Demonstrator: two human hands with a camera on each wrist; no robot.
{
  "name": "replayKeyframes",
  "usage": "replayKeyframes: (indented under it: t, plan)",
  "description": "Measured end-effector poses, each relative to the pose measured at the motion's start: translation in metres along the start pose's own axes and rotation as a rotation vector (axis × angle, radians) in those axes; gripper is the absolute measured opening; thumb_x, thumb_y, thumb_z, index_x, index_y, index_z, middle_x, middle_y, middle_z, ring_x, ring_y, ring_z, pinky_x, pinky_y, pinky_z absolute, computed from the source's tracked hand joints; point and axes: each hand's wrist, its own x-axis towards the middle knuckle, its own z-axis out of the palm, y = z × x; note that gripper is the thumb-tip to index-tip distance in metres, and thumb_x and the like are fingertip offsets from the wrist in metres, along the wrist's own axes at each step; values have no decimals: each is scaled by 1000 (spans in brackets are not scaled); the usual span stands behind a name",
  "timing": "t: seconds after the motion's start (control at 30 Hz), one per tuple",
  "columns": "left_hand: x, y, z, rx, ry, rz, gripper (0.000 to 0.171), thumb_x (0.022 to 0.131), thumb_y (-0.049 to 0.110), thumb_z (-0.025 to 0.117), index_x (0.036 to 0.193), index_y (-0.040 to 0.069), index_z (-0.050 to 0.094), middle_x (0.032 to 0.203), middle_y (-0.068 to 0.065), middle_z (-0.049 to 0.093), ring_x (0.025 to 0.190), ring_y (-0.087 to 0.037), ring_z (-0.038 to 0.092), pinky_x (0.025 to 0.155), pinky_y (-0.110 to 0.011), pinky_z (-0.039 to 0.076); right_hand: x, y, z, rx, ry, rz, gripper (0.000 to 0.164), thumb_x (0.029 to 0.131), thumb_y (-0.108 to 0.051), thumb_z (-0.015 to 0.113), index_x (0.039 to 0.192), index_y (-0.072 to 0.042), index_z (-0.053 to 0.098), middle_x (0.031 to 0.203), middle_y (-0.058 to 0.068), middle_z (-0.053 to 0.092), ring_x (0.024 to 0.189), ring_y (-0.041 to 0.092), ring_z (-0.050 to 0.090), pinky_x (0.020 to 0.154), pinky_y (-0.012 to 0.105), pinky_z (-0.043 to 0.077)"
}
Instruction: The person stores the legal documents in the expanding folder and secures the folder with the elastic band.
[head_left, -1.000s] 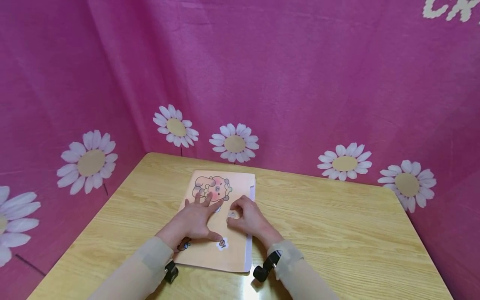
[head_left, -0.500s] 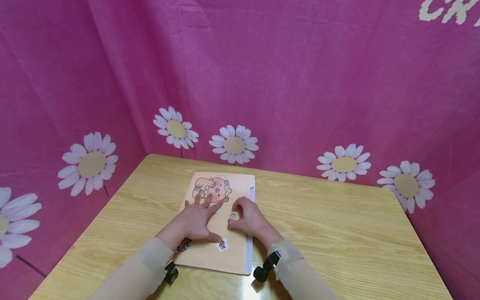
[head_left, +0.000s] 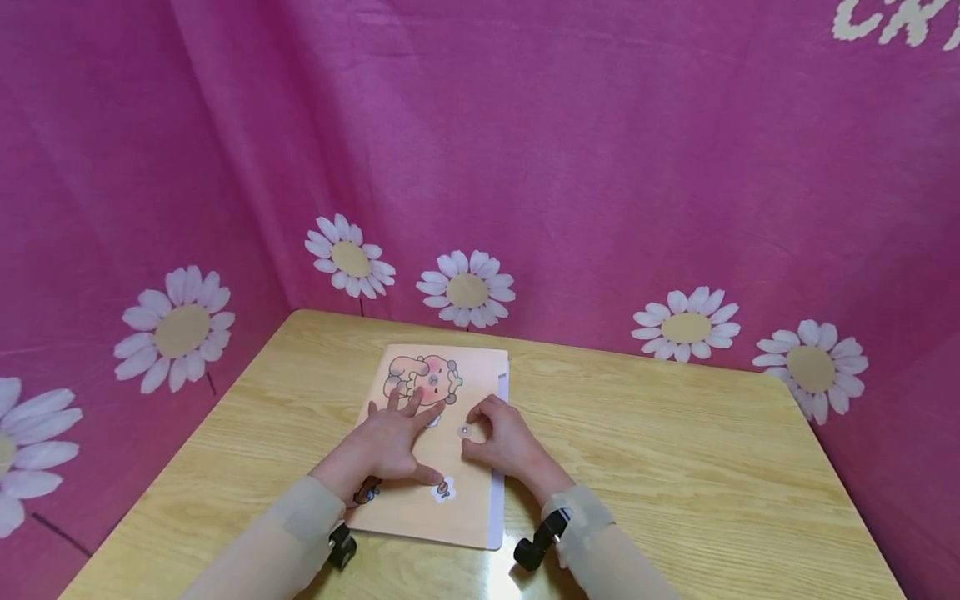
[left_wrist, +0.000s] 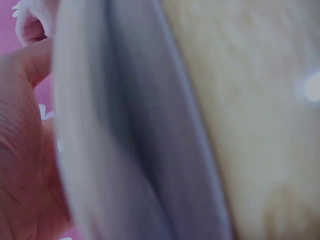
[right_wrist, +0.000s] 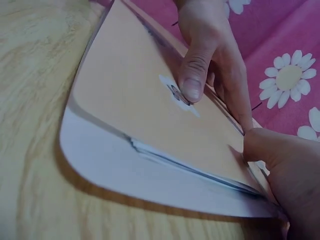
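Observation:
A peach folder [head_left: 468, 508] with cartoon bear prints and a pale lilac inner edge lies on the wooden table. My left hand [head_left: 390, 442] rests on its cover with the fingers spread. In the right wrist view, the left thumb [right_wrist: 192, 87] lies by a white flower print. At the folder's right side, my right hand [head_left: 506, 437] has its thumb and index finger bent on either side of a small round fastener [head_left: 465, 431]. A gap shows around the fastener; the other right fingers are mostly hidden.
The wooden table [head_left: 660, 467] extends to the right of the folder. A pink cloth [head_left: 570, 183] printed with daisies hangs behind and at the sides. In the right wrist view, layered sheet edges [right_wrist: 165, 155] show under the cover.
My right hand has drawn slightly to the right, its fingertips now farther from the round fastener, which stays on the folder. The left hand keeps its place.

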Motion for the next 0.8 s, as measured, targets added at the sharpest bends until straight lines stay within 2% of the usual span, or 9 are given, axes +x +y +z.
replayKeyframes:
  t: [0.13, 0.33, 0.57, 0.8]
  plan:
    - [1, 0, -3, -18, -12, -4, 118, 69, 80, 77, 167, 30, 35, 173, -16, 19, 155, -55, 10, 114, -78, 15, -3, 4, -3, 3, 14, 33, 35, 81, -20, 85, 110, -8, 69, 103, -1, 59, 92, 17, 53, 84, 33, 47]
    - [1, -3, -6, -39, -22, -7, 118, 68, 78, 79, 167, 30, 35, 173, -17, 19, 154, -56, 11, 114, -77, 15, -8, 6, -5, 6, 37, 23, 36, 83, -17, 84, 112, -5, 68, 106, 2, 62, 93, 18, 55, 86, 34, 50]
    - [2, -7, -8, -30, -24, -6, 119, 67, 80, 79, 167, 31, 36, 173, -16, 19, 155, -55, 11, 114, -77, 16, -15, 9, -11, -8, 39, 29, 33, 88, -16, 82, 115, -4, 67, 102, 3, 60, 90, 19, 54, 79, 34, 48]
    - [3, -12, -7, -54, -47, -17, 121, 65, 79, 82, 167, 33, 35, 174, -13, 18, 155, -54, 9, 115, -76, 14, -21, 11, -20, -3, 3, 20, 36, 91, -14, 81, 122, -3, 66, 113, 7, 64, 100, 22, 57, 92, 42, 50]
